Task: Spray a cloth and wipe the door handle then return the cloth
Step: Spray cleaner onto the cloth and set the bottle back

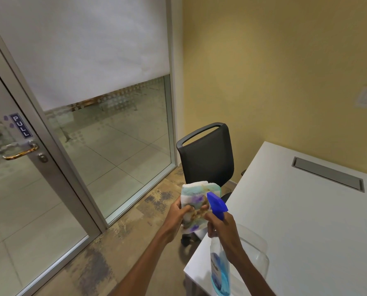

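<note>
**A:** What is in each hand at this moment?

**B:** The left hand [179,216] is closed around a folded white towelling cloth with teal, purple and brown patches [196,202], held upright in the middle of the view. The right hand [222,228] is wrapped around the neck of a clear plastic spray bottle of blue liquid with a bright blue trigger head [217,242]. The nozzle sits just beside the cloth, pointing at its face.

**B:** Both are held in the air over the near left corner of a white surface [306,221]. A clear glass bowl [255,251] rests on it, behind the right forearm.

**A:** How should the spraying be done well?

**B:** As a judgement: keep the cloth flat and facing the nozzle, squeeze briefly so it dampens without dripping, and keep the left fingers clear of the mist.

**A:** Where is the handle to be wiped?

**B:** A brass-coloured lever door handle [21,152] sits on a glass door at far left, well apart from the hands, under a blue "PULL" sign [20,125]. A black mesh office chair [207,154] stands beyond the cloth.
</note>
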Demonstrator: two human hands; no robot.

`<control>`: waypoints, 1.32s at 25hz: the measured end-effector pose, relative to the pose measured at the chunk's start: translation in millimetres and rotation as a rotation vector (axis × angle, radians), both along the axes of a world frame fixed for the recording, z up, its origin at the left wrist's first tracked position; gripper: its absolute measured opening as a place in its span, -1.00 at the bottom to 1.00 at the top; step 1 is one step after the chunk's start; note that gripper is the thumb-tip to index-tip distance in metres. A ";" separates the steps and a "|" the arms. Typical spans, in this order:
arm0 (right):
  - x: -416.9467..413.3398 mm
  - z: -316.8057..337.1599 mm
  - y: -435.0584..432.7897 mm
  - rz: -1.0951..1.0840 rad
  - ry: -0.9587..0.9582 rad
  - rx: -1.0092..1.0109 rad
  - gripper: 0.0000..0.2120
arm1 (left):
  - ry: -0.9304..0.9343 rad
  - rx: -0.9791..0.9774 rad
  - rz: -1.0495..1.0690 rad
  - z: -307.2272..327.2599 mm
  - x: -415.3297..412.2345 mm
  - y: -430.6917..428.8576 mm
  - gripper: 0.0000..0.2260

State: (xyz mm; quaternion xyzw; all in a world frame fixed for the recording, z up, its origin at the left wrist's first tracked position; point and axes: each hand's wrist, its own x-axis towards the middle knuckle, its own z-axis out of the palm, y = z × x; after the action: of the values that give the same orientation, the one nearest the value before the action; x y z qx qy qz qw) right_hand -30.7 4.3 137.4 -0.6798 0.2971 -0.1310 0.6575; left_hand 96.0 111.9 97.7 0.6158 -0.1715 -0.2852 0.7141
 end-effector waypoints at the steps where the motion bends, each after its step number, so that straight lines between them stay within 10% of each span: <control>1: 4.6 0.0 -3.0 -0.028 0.044 -0.023 -0.81 | 0.006 -0.004 -0.004 2.0 -0.7 -0.3 -0.69; 33: 21.9 7.1 7.3 -0.008 0.123 -0.085 -0.87 | -0.005 0.037 0.007 4.0 16.7 9.5 -0.63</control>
State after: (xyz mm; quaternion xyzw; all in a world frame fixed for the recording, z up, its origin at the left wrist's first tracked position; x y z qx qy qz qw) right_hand -8.8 11.7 144.6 -0.7127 0.3338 -0.1044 0.6080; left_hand 112.8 121.5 101.7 0.6301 -0.1658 -0.2844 0.7033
